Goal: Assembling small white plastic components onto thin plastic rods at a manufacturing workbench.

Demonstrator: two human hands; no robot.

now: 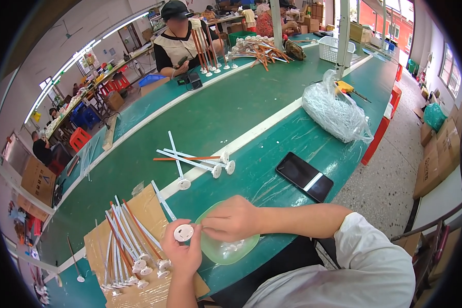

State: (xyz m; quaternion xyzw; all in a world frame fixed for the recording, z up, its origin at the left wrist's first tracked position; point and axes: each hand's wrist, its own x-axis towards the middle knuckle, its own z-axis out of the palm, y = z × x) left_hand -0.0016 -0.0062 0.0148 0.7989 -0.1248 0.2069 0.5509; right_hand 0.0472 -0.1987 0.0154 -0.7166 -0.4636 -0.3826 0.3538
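My left hand [181, 255] is closed around a white round base [183, 232] with a pale strip [164, 201] running up and away from it. The base's flat face, marked with small dark openings, is turned toward me. Right beside it, my right hand [232, 217] has its fingers pinched together above a translucent green bowl [251, 247]. Whatever those fingertips hold is hidden. Small white pieces [232, 247] lie inside the bowl. To the left, several white and orange-brown strips with round bases [133, 233] are piled on a flat sheet of cardboard [159, 295].
A few similar strips [190, 158] lie crossed on the green belt. A dark phone [304, 177], a clear bag of thin pale pieces [334, 110] and a yellow-handled tool [345, 86] are on the right. Across the belt sits a co-worker [182, 38] near upright strips.
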